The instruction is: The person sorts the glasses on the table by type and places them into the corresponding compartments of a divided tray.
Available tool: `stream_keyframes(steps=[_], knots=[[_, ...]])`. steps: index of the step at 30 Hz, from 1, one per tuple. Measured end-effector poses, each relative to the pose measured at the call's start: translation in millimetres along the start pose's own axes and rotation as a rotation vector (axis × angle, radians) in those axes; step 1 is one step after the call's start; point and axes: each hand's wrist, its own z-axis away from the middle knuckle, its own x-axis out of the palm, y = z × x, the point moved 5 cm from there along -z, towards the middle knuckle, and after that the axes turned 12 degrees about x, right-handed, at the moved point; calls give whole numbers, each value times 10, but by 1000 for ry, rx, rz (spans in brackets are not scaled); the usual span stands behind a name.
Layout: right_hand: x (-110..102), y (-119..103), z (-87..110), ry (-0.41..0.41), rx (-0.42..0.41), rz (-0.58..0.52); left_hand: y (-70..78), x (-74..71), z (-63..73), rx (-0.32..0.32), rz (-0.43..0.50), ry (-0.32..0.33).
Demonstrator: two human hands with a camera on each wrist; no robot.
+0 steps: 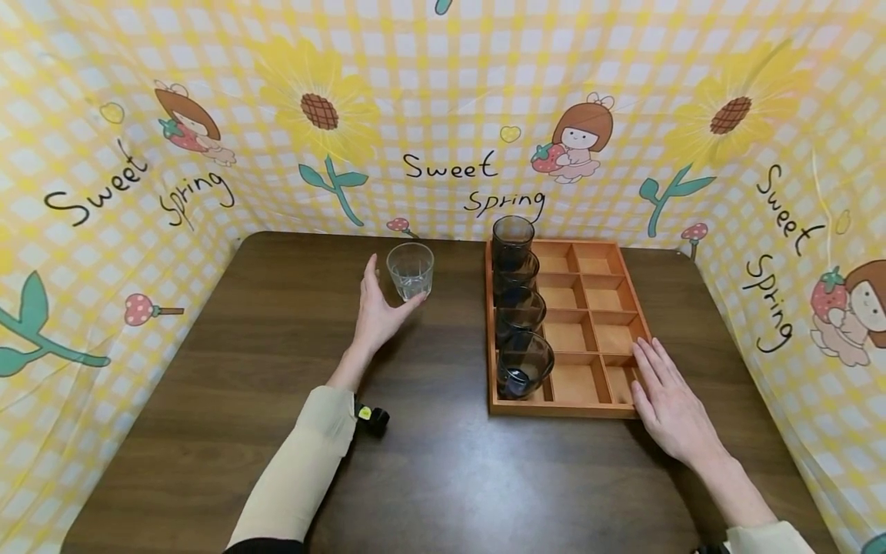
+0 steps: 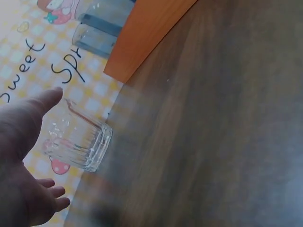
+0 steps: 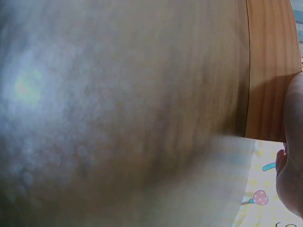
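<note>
A clear faceted drinking glass [image 1: 411, 273] stands upright on the table, left of the wooden tray. My left hand [image 1: 381, 312] is around its near left side, thumb and fingers spread wide. In the left wrist view, a gap shows between the thumb and the glass [image 2: 83, 137]. At the other side, my right hand [image 1: 674, 408] rests with straight fingers on the right front edge of the compartment tray [image 1: 561, 411]. Only part of that hand [image 3: 293, 156] shows in the right wrist view, against the tray's side.
Several dark tinted glasses [image 1: 524, 362] stand in a row in the tray's left column. The tray's other two columns hold nothing. A brown wooden table [image 1: 429, 477] lies beneath, with a yellow checked cloth [image 1: 443, 85] hanging around its back and sides.
</note>
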Motion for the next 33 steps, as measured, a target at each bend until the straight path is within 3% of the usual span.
stream_keyframes(steps=[2,12,26,33], knots=[[4,-1,4,0,2,1,94,-12,-20,-42,72,-24],[13,7,11,-13,21,4,68,125,-174,-136,327,-25],[-5,20,-5,-6,17,1,133,203,-245,-164,361,62],[10,35,-9,-10,17,4,225,218,-217,-173,354,119]])
